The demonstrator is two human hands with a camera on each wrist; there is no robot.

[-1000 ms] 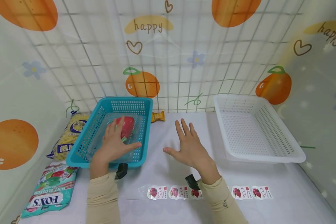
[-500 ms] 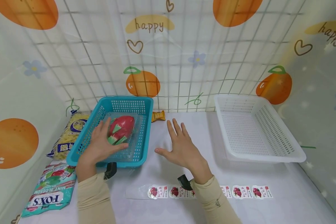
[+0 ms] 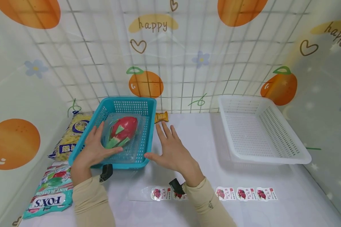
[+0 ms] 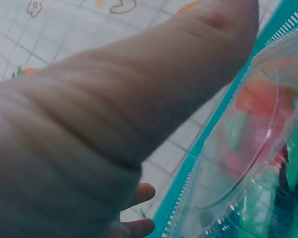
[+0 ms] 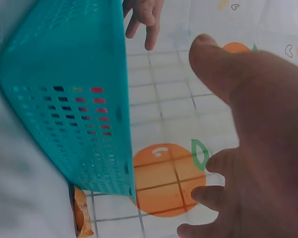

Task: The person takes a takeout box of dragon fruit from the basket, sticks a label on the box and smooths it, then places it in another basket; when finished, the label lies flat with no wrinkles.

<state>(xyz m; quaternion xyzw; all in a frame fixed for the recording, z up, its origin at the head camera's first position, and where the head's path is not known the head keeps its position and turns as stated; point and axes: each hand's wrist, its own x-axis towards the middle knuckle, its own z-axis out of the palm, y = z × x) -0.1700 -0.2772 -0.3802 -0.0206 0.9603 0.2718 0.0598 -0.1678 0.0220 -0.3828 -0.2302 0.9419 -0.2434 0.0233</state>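
Observation:
A teal basket (image 3: pixel 147 104) stands at the left of the white table and holds a clear plastic box (image 3: pixel 136 143) with a red and green dragon fruit (image 3: pixel 121 130) inside. My left hand (image 3: pixel 95 148) lies open on the basket's left side, thumb against the clear box. In the left wrist view the clear box (image 4: pixel 248 163) fills the right side. My right hand (image 3: pixel 170 149) is open with spread fingers, its thumb at the basket's right front corner. The right wrist view shows the teal basket (image 5: pixel 74 99) wall just left of that right hand (image 5: pixel 248 134).
A white basket (image 3: pixel 261 132) stands empty at the right. A strip of fruit stickers (image 3: pixel 244 193) lies along the front. A yellow snack bag (image 3: pixel 72 134) and a FOX'S mint bag (image 3: pixel 49 197) lie left of the teal basket. A small orange wrapper (image 3: pixel 161 117) sits behind it.
Both hands have moved left. The left hand slid off the top of the fruit to the basket's left side, and the right hand came up to the basket's right edge.

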